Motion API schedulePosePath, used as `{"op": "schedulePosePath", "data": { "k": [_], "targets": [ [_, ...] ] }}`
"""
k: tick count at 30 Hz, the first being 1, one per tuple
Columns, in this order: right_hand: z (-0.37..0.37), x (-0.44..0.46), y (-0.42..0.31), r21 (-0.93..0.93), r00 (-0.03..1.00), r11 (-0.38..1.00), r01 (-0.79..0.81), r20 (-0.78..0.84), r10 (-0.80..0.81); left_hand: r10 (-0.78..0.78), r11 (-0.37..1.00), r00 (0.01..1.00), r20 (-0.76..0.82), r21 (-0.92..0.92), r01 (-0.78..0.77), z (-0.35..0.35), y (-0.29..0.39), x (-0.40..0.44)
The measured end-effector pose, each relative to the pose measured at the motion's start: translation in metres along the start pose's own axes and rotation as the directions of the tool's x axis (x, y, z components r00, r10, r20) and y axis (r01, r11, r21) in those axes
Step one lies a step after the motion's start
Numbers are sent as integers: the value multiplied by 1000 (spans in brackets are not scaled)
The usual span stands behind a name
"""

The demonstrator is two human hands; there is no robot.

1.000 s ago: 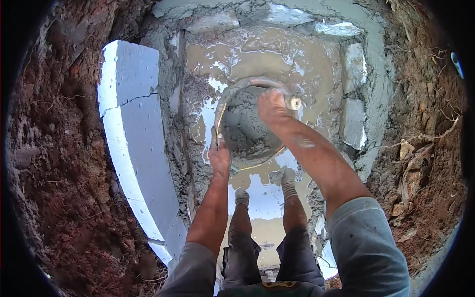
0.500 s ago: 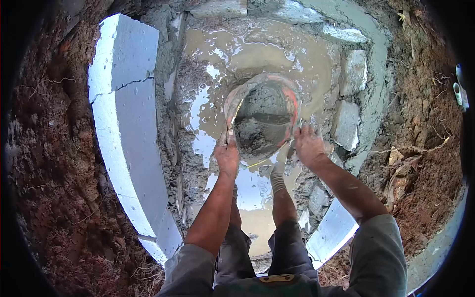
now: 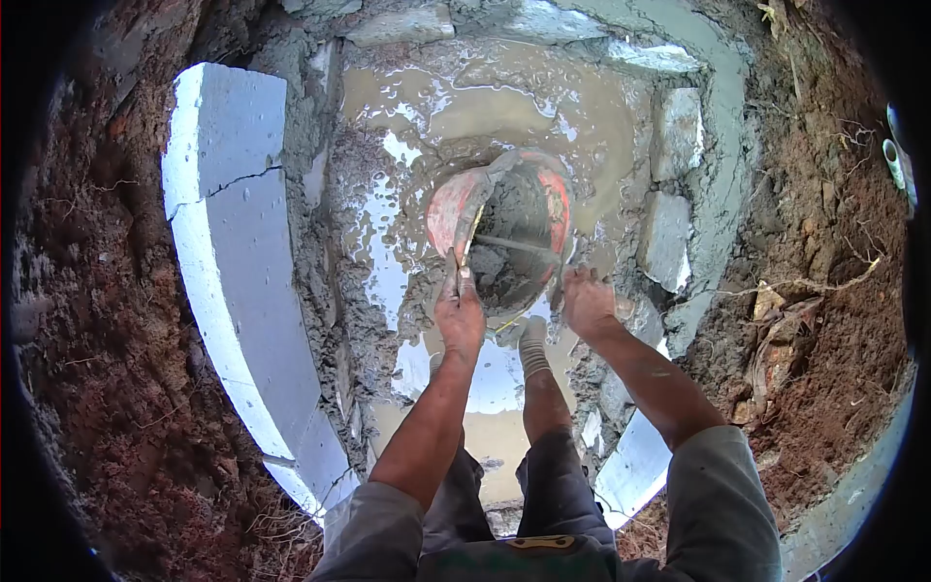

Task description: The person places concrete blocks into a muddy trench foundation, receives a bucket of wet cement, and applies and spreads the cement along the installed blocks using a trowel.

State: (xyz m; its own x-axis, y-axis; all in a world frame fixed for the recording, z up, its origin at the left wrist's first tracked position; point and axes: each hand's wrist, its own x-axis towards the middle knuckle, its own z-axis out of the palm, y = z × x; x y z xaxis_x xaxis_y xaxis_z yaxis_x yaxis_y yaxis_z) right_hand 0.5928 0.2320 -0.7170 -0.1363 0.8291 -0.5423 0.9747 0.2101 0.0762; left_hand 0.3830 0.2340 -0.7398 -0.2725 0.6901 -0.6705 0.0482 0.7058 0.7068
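Observation:
A red bucket (image 3: 449, 210) smeared with grey mud stands tilted in the shallow muddy water between my feet and the far blocks. Wet grey mortar (image 3: 499, 270) lies inside it, crossed by a thin bar-like line. My left hand (image 3: 460, 315) pinches the near left rim, thumb on top. At the near right rim my right hand (image 3: 588, 302) has its fingers curled against the edge; the exact grip is partly hidden. A short yellow strip shows along the rim between the hands.
Muddy water (image 3: 495, 116) covers the pit floor. A cracked pale block wall (image 3: 247, 223) curves along the left. Mortared blocks (image 3: 669, 241) line the right and far sides. Red soil banks (image 3: 815, 320) with roots surround it, and a pipe end (image 3: 894, 163) sticks out at right.
The bucket's left side has risen with my left hand, so more of its red outer wall shows. It now leans to the right. The whole view has shifted slightly.

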Motion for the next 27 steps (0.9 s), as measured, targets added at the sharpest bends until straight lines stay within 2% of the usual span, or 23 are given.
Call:
{"op": "schedulePosePath", "data": {
  "k": [1,3,4,7,10,12,14,15,16,17,18,20,23,24,27],
  "targets": [
    [0,3,7,63,988,995,-83,133,74,-8,999,1000,27,-49,10,-1,-3,-1],
    [-11,19,17,156,903,955,-254,392,176,-16,988,998,68,-149,26,-2,-5,-2],
    [11,27,14,198,883,941,-275,438,166,-35,992,997,63,-115,42,0,-8,-6],
    [23,55,-33,251,792,960,-124,608,-57,-47,996,998,33,-72,50,11,-17,-18],
    [60,39,-44,360,871,932,-24,465,-157,18,997,1000,1,-79,-17,14,-9,-26],
    [81,37,-56,374,867,923,91,426,-258,96,990,995,-29,-103,-99,18,-8,-24],
    [86,33,-68,511,895,860,-2,384,-226,62,965,998,0,-254,-60,15,-12,-26],
    [74,32,-74,577,908,816,-41,363,-210,63,942,998,10,-330,-56,14,-11,-21],
    [62,43,-80,693,898,679,-241,425,-115,24,985,999,27,-174,-19,8,-10,-20],
    [51,52,-85,765,865,486,-423,501,-35,6,983,1000,21,-183,-2,7,-13,-19],
    [48,56,-91,805,863,353,-476,505,13,-8,982,1000,18,-188,11,6,-14,-16],
    [41,51,-94,838,860,258,-481,508,-48,-16,976,999,48,-217,26,1,-15,-11],
    [28,25,-78,842,842,139,-522,534,-73,-123,952,987,99,-270,146,-5,-13,-10],
    [37,14,-79,850,848,92,-518,525,-73,-70,967,995,75,-240,86,-3,-14,-6],
    [63,-3,-81,876,893,-174,-449,436,-110,-105,981,994,1,-166,104,-16,-17,1]
  ]
}}
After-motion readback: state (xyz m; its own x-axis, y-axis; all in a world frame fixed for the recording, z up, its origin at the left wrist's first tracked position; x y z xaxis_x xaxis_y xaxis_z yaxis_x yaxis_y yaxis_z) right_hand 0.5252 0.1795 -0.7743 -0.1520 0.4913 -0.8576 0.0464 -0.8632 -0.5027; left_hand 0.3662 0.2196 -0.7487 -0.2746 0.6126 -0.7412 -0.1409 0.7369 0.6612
